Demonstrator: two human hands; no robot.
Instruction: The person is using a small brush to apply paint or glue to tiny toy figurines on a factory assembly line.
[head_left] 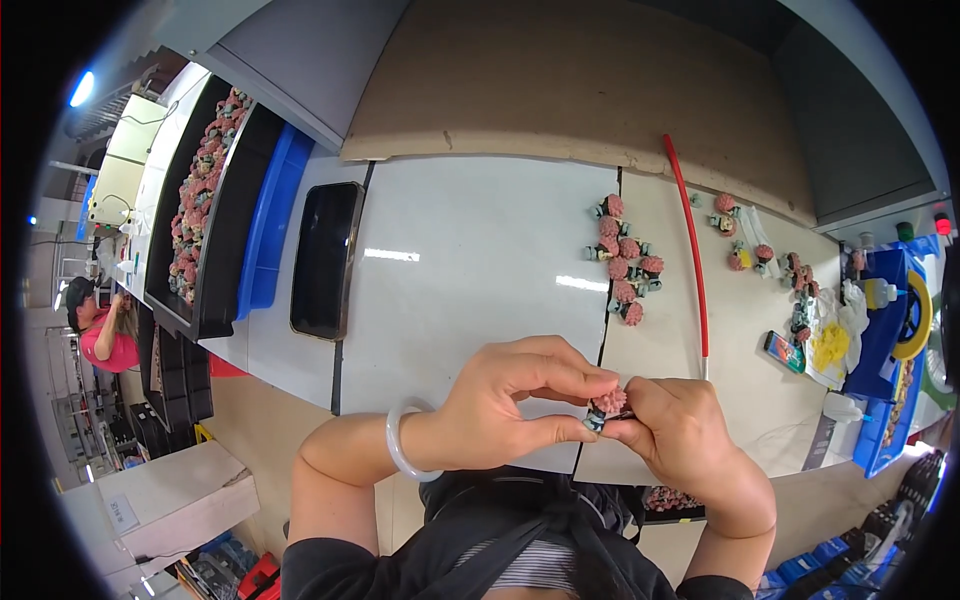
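A small figurine with knobbly pink hair and a grey-green body is pinched between the thumb and fingers of my left hand, just past the table's near edge. My right hand is closed right beside it, touching or nearly touching the figurine. A thin dark piece shows at its fingertips, too small to name. Beyond my hands a cluster of similar pink-haired figurines lies on the table. To their right rests a long thin red rod with a pale tip.
A black phone lies at the left, beside a blue tray and a black tray full of pink-haired pieces. More figurines, a tape dispenser and a white bottle are at the right. A person sits far left.
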